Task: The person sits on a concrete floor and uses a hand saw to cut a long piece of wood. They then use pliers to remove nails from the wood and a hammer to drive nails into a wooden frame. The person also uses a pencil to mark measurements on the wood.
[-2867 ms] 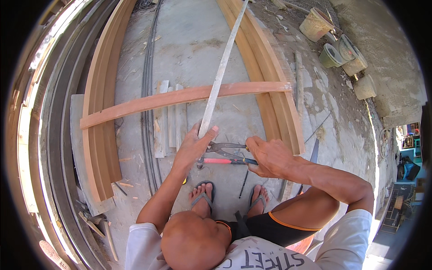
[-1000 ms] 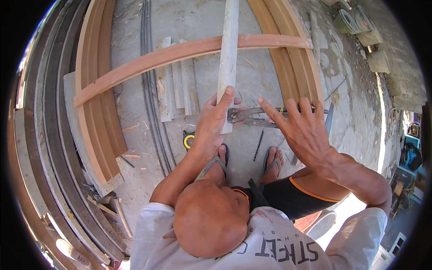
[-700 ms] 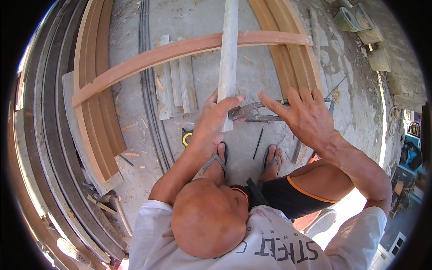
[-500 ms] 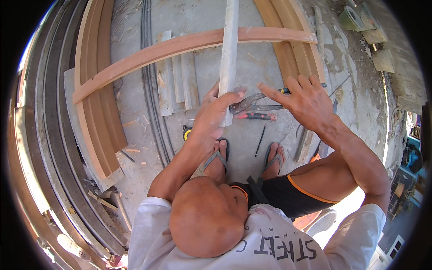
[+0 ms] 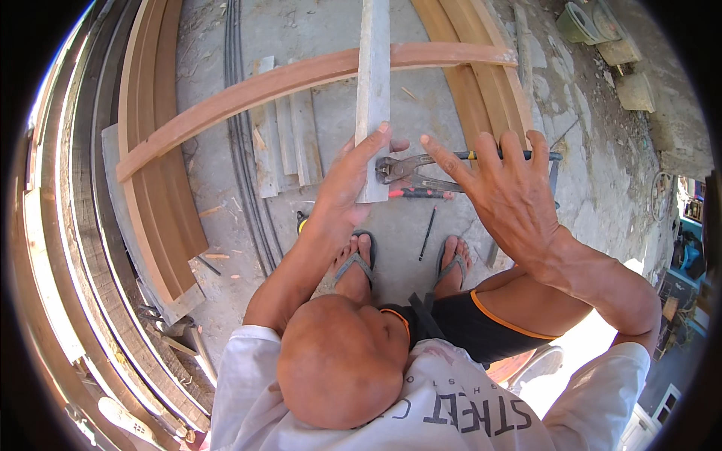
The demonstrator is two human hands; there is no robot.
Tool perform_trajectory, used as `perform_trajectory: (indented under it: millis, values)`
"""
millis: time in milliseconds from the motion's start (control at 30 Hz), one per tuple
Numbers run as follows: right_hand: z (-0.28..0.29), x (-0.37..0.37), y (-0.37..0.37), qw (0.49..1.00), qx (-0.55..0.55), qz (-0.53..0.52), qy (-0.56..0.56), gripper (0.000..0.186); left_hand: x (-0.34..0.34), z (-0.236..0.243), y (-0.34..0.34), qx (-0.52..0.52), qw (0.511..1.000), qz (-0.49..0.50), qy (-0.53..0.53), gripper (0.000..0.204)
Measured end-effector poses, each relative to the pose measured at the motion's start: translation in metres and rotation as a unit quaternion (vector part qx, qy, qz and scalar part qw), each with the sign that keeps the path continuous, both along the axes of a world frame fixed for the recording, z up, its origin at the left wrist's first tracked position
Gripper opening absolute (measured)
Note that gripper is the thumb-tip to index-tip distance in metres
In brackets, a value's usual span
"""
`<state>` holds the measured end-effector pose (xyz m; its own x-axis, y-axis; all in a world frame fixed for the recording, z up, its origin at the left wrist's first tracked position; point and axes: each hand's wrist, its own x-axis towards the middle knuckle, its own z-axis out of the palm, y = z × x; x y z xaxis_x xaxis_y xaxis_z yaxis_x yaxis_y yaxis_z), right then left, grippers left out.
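My left hand (image 5: 346,177) grips a pale, weathered batten (image 5: 374,68) near its lower end, thumb over it, a cross piece of reddish wood (image 5: 286,80) lying beneath. My right hand (image 5: 511,195) holds the handles of metal pincers (image 5: 398,168), fingers bent over them and thumb extended; their jaws bear on the batten's right side beside my left fingers. A hammer's red-and-black grip (image 5: 425,193) shows on the concrete below. A pencil (image 5: 426,234) lies between my sandalled feet. A yellow tape measure (image 5: 303,224) is half hidden by my left arm.
Stacks of planed brown timber (image 5: 150,225) lie at left and right. Dark rods (image 5: 252,195) run along the floor beside short pale boards (image 5: 304,135). Dark long beams (image 5: 75,248) line the far left; buckets (image 5: 580,24) sit by the wall at upper right.
The batten has swung more upright since the earliest frame. Over the last half second, batten and pincer jaws shifted slightly up-left, and the pincer handles levelled out with my right hand.
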<state>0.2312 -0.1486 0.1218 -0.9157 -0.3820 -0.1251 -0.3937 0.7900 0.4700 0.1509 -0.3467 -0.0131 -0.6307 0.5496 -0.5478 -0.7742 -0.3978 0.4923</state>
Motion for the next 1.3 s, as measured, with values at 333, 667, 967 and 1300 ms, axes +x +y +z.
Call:
perform_trajectory:
  millis: [333, 667, 967, 1300]
  values:
    - [0.002, 0.011, 0.044, 0.943, -0.214, -0.182, -0.176, 0.062, -0.006, -0.028, 0.0, 0.055, 0.993, -0.1, 0.025, 0.079]
    - [0.013, -0.004, 0.036, 0.572, -0.406, -0.479, -0.527, 0.036, -0.01, -0.05, -0.001, 0.119, 0.989, -0.084, 0.009, 0.094]
    - [0.004, -0.004, 0.027, 0.811, -0.269, -0.278, -0.439, 0.046, 0.003, -0.022, -0.002, -0.098, 0.988, -0.078, 0.087, 0.084]
    - [0.004, -0.021, 0.037, 0.815, -0.3, -0.208, -0.449, 0.055, 0.025, -0.029, -0.009, -0.293, 0.921, -0.084, 0.243, 0.089]
